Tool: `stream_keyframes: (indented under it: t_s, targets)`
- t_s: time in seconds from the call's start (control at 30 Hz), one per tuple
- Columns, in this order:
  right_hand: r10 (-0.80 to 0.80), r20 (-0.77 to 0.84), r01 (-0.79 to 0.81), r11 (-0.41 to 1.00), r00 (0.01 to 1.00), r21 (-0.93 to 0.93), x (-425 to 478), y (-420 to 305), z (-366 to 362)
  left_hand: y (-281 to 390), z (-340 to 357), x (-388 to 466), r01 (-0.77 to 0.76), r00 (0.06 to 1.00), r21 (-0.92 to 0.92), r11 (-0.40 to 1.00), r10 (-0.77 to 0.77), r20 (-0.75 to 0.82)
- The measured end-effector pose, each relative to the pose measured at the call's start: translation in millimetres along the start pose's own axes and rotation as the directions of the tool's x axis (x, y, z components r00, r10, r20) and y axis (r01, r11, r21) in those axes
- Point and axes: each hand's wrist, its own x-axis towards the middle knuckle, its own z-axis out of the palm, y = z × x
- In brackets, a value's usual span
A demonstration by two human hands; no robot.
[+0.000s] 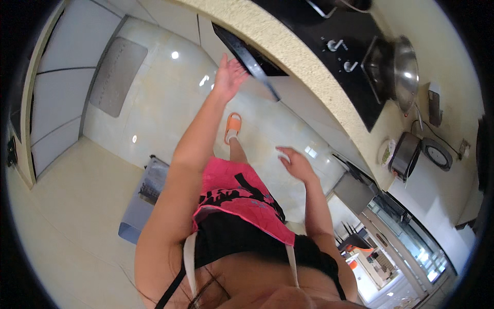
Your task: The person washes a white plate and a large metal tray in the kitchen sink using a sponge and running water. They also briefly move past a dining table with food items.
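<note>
My left hand (230,79) is stretched out with its palm turned up and its fingers spread. Its fingertips reach the edge of a black front panel (254,66) set below the counter. The panel stands out from the cabinet face, with a dark gap behind it. Whether the fingers touch the panel or are just beside it, I cannot tell. My right hand (296,164) hangs in the air above the tiled floor, fingers apart and slightly bent, with nothing in it. A pink apron (235,185) covers my front.
Over the panel runs a pale stone countertop (308,50) with a black gas cooktop (339,83) and a steel wok (406,75). A bowl of green food (386,152) stands near a dark appliance (405,154). A grey bin (139,208) and a floor mat (119,77) lie to the left.
</note>
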Motion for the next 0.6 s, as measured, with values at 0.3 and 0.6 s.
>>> stream_keyframes:
  t_s: [0.3,0.6]
  targets:
    - [0.179,-0.114,-0.065,0.764,0.977,0.642,229,47,44,110,-102,-76,-0.206,0.846,0.922,0.329,0.533,-0.002]
    - [0.681,0.138,0.051,-0.249,0.72,0.967,414,87,63,149,-120,-76,-0.048,0.719,0.987,-0.154,0.68,0.142]
